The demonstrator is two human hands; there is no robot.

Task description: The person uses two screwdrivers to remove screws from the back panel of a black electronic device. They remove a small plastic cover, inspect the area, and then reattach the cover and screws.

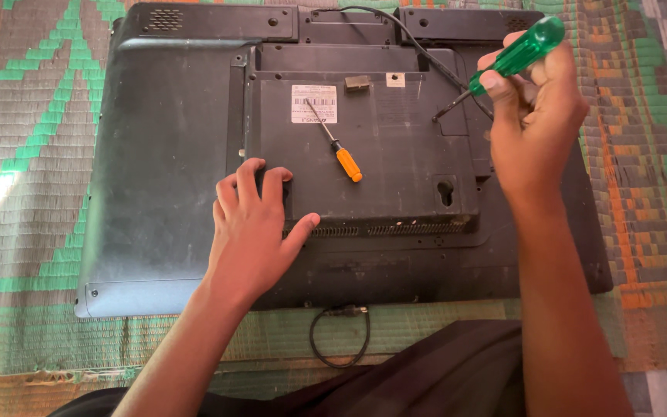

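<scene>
While the left hand [252, 224] lies flat, fingers spread, on the back cover [156, 154] of the face-down TV, holding nothing, the right hand [538, 116] is closed around the green screwdriver [520, 52]. Its shaft runs down-left from the handle, tip at the cover's upper right beside the black cable [418, 42]. The orange screwdriver [337, 147] lies loose mid-panel, tip on the white label [314, 103], nearer the left hand.

Labels on the monitor's back
A white rectangular sticker [314, 103] sat upper centre; a small white square tag [396, 79] lay right of it.
</scene>
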